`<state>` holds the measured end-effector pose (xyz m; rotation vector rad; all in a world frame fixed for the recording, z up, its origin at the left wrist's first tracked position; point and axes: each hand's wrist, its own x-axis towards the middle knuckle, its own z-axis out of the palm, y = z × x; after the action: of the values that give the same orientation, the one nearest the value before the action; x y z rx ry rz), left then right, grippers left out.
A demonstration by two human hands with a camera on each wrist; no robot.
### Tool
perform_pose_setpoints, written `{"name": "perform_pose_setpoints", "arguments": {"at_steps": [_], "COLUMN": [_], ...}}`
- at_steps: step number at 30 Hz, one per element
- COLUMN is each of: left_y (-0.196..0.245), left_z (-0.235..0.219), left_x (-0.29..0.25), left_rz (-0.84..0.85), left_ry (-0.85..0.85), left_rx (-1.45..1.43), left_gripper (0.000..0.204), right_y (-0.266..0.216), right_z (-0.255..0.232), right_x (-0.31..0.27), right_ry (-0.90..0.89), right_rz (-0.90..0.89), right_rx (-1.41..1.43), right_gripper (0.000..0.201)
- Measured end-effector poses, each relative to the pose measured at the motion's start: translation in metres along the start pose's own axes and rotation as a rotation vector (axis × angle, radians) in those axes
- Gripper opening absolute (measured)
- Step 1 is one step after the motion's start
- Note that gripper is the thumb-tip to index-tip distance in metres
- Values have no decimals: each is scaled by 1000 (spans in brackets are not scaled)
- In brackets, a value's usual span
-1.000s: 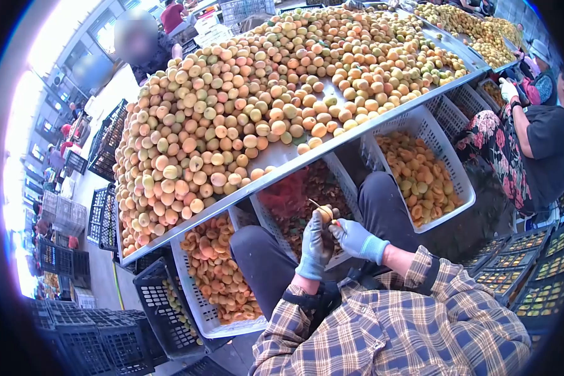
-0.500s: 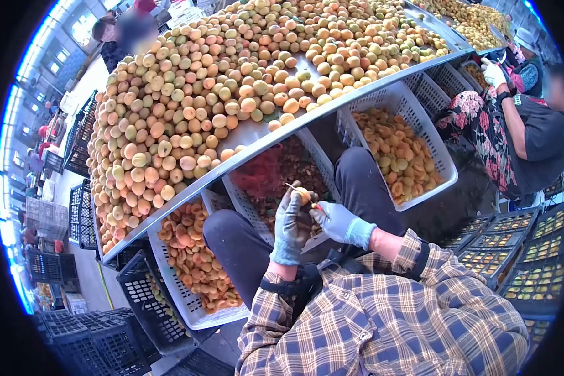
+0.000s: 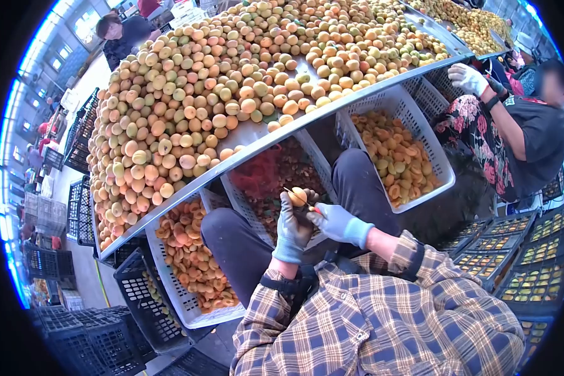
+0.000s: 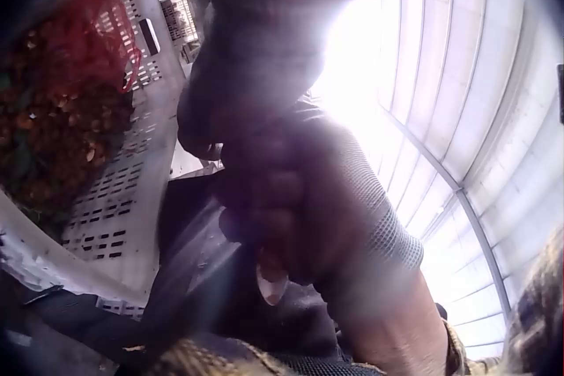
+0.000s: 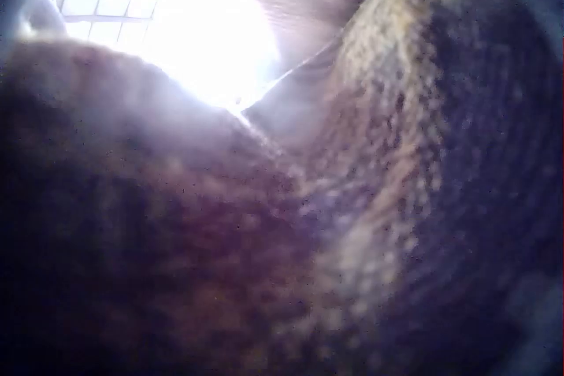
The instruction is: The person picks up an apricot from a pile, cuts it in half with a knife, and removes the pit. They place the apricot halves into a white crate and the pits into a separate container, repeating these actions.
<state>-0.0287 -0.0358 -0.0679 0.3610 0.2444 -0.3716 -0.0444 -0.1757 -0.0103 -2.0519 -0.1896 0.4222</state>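
Above the lap, the gloved left hand point(image 3: 292, 230) grips an orange apricot point(image 3: 297, 197) between thumb and fingers. Close against it, the gloved right hand point(image 3: 337, 224) holds a small tool with a red handle point(image 3: 316, 211), its fingers curled round it. A thin pointed tip shows at the apricot's upper left; whether it belongs to that tool cannot be told. In the left wrist view both hands are dark against bright light, the left hand point(image 4: 256, 85) above the right hand point(image 4: 339, 208). Blurred cloth fills the right wrist view.
A metal-edged table point(image 3: 257, 155) heaped with whole apricots point(image 3: 188, 94) stands in front. Below it are white crates of halved apricots, a left one point(image 3: 166, 276) and a right one point(image 3: 442, 156), with a crate of scraps point(image 3: 316, 166) between. Another person point(image 3: 532, 138) sits at the right.
The head view has shifted, then nearly settled. Both hands stay together at the apricot, which now shows more of its orange side. The seated person's gloved hand at the right has risen toward the table edge.
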Motion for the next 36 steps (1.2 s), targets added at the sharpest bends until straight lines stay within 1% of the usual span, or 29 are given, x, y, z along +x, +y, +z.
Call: {"name": "perform_pose_setpoints", "arguments": {"at_steps": [1, 2, 3, 5, 6, 7, 8, 10, 11, 12, 14, 15, 17, 18, 20, 22, 23, 24, 25, 26, 27, 29, 30, 31, 32, 33, 34, 35, 36], "left_y": [5, 10, 12, 5, 5, 4, 2, 4, 7, 8, 8, 9, 10, 10, 9, 9, 6, 7, 12, 16, 18, 11, 12, 12, 9, 8, 8, 8, 9], "left_z": [5, 10, 13, 7, 16, 28, 35, 35, 30, 27, 18, 16, 14, 23, 44, 45, 46, 22, 22, 22, 21, 10, 22, 35, 30, 27, 24, 20, 23], "left_x": [-2, -6, -8, -5, -10, -17, -22, -28, -28, -24, -20, -21, -22, -21, -23, -27, -30, -19, -18, -17, -15, -8, -15, -21, -19, -17, -15, -15, -19], "left_rz": [5, -17, -45, -88, -132, -176, -166, -173, -159, -157, -165, -165, -190, -191, -268, -211, -159, -121, -109, -77, -45, -69, -57, -49, -54, -17, 24, 30, 0], "left_ry": [-4, -18, -34, -24, -47, -70, -63, -172, -203, -208, -127, -125, -7, -7, 132, 45, 12, -39, -79, -108, -144, -161, -203, -246, -244, -217, -191, -188, -169], "left_rx": [3, -22, -49, -46, -62, -75, 73, 196, 277, 277, 308, 307, 231, 231, 68, 24, 26, -32, -126, -130, -131, -279, -221, -160, -161, -121, -82, -83, -76], "left_gripper": [56, 54, 52, 46, 46, 45, 45, 38, 35, 35, 34, 34, 27, 27, 19, 27, 33, 43, 48, 46, 45, 44, 43, 43, 43, 43, 44, 44, 44], "right_y": [-7, 1, -3, -18, -18, -22, -15, -9, -8, -6, -3, -2, 0, 2, 6, 9, 18, 20, 22, 21, 10, -11, -22, -31, -8, -8, -6, -5, -12], "right_z": [-10, -11, -15, -26, -30, -35, -33, -33, -31, -29, -25, -23, -19, -17, -14, -9, -2, -12, -23, -22, -24, -22, -24, -21, -8, -1, -2, -5, -10], "right_x": [-6, -9, -10, -12, -7, -3, 2, 6, 4, 5, 3, 2, 0, 0, -1, 2, 9, 9, 5, 3, -4, -12, -18, -19, -10, -3, -5, -9, -10], "right_ry": [-37, 17, 22, 238, 229, 189, 165, 113, 135, 148, 155, 163, 172, 214, 247, 486, 363, 167, -47, -40, 1, -28, -61, -65, -18, 26, 24, 73, 121], "right_rz": [-17, -14, -13, -213, -174, -150, -164, -180, -206, -204, -201, -199, -198, -227, -249, -348, -167, -1, 186, 145, 103, 129, 129, 67, -34, -135, -135, -172, -207], "right_rx": [-68, -82, -89, -68, -135, -225, -280, -356, -324, -346, -366, -342, -319, -261, -202, 58, 548, 995, 1425, 1414, 1295, 1083, 925, 803, 646, 488, 489, 422, 353], "right_gripper": [36, 42, 42, 46, 59, 60, 56, 48, 46, 46, 46, 47, 47, 44, 43, 37, 30, 28, 26, 26, 24, 24, 26, 30, 32, 34, 34, 37, 39]}}
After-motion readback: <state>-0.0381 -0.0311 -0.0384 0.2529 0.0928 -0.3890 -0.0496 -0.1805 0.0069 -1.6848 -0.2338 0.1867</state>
